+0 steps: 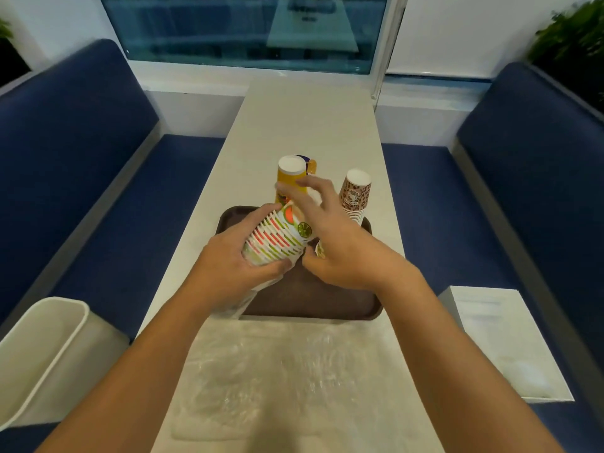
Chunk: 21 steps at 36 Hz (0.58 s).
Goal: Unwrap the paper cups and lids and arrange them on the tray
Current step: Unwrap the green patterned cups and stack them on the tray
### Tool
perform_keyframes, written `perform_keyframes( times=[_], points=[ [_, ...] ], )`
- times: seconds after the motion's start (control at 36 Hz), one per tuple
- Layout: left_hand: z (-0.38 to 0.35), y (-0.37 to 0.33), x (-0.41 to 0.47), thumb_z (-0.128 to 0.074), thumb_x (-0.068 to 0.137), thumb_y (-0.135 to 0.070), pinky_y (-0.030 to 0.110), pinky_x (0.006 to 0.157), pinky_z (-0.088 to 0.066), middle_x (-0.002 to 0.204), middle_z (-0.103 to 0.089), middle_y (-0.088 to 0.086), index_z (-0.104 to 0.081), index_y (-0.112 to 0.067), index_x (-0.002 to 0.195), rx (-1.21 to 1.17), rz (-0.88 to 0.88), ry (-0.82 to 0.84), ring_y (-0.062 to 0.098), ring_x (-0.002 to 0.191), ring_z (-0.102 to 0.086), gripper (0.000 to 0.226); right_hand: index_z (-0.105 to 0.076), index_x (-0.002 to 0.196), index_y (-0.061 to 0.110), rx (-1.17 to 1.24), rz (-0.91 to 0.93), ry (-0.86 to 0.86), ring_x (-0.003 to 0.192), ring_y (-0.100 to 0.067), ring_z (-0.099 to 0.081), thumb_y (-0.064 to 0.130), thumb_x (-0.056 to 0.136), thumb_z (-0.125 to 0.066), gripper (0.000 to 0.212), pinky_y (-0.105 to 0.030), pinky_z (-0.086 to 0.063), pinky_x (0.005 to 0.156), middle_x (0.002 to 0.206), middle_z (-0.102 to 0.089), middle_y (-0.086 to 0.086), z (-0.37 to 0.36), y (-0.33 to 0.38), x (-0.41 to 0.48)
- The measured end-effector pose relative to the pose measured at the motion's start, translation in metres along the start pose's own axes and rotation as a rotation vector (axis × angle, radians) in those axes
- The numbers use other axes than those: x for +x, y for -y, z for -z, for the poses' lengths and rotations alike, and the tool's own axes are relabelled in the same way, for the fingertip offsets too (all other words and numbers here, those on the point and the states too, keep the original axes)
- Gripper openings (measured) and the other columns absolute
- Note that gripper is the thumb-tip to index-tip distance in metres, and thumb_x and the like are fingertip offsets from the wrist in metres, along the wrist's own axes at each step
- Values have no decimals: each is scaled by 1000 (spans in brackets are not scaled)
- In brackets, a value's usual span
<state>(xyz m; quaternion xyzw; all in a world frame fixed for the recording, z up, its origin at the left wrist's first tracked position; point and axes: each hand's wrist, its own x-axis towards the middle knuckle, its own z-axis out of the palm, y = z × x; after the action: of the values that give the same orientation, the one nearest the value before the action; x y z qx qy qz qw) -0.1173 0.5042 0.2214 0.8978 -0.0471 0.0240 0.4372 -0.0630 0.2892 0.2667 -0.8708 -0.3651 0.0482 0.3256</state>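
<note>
The fingers (255, 217) of the left hand (228, 259) are being curled round a tilted stack of fruit-print paper cups (277, 237), held just above the brown tray (310, 299), while the right hand (333, 243) is being held over the stack's far end, fingers (304, 191) spread apart; a yellow stack (291, 178) and a brown-patterned stack (354, 197) are being kept upturned at the tray's far edge, clear wrap (277, 371) being left on the white surface (304, 125)

Left hand (228, 259) curled in grip, right hand (333, 243) fingers splayed.
</note>
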Motion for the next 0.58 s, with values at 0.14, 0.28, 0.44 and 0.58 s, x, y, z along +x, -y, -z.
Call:
perform_keyframes(
  times=[0.14, 0.28, 0.44, 0.58],
  points=[
    [1, 0, -1, -75, 70, -69, 16, 86, -55, 118, -56, -39, -33, -72, 134, -16, 22, 19, -5, 108, -61, 76, -31, 158, 26, -459, 153, -10, 136, -29, -38, -13, 80, -72, 96, -44, -48, 109, 161, -22, -1, -3, -20, 11],
    [4, 5, 4, -79, 75, -60, 21, 84, -58, 128, -54, -31, -33, -58, 148, -63, 58, -13, 4, 114, -61, 87, -50, 143, 18, -227, -13, -472, 121, -24, -46, 0, 78, -81, 74, -49, -50, 98, 144, -50, -2, -3, -60, 4],
    [-8, 9, 10, -79, 68, -61, 17, 82, -54, 132, -46, -32, -23, -60, 142, -125, 123, -31, 8, 116, -60, 92, -45, 137, 41, 285, -559, -778, 125, -12, -53, 48, 73, -89, 78, -38, -54, 102, 127, -53, 19, -56, -88, -2],
    [-17, 15, 14, -80, 68, -60, 21, 85, -57, 119, -48, -39, -25, -59, 128, -122, 156, -15, 4, 108, -64, 82, -44, 140, 36, 282, -780, -556, 128, -21, -55, 42, 75, -90, 81, -46, -52, 106, 131, -57, 6, -107, -119, -3]
  ],
)
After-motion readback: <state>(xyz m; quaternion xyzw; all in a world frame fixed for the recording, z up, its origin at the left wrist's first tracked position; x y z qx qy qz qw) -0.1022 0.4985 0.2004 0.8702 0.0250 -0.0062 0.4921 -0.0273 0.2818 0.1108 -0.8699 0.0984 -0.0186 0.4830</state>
